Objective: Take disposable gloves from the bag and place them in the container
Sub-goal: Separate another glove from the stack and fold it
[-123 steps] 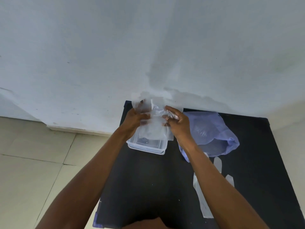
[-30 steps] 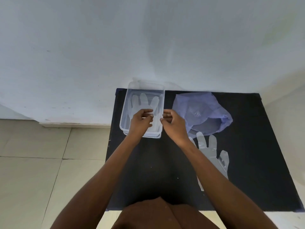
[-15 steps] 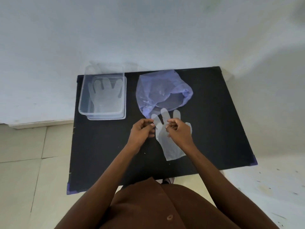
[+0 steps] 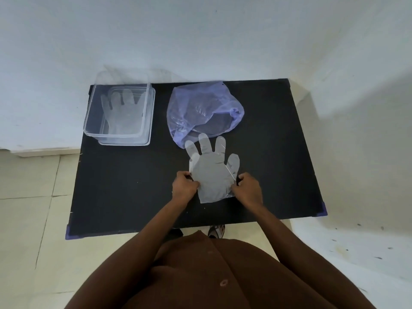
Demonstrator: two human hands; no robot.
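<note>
A clear disposable glove (image 4: 211,172) lies flat on the black table (image 4: 124,181), fingers pointing away from me. My left hand (image 4: 184,185) pinches its left edge and my right hand (image 4: 248,189) pinches its right edge, near the cuff. Just beyond the glove's fingertips lies the crumpled purple plastic bag (image 4: 202,110). At the table's far left corner stands the clear plastic container (image 4: 92,123), and another clear glove (image 4: 121,112) lies flat inside it.
A white wall runs along the table's far and right sides. Tiled floor lies to the left. The table's near edge is close to my body, with purple corner caps (image 4: 322,211).
My hands left the container, where one glove now lies, and moved right to the second glove. They slid apart from its fingers down to its two side edges.
</note>
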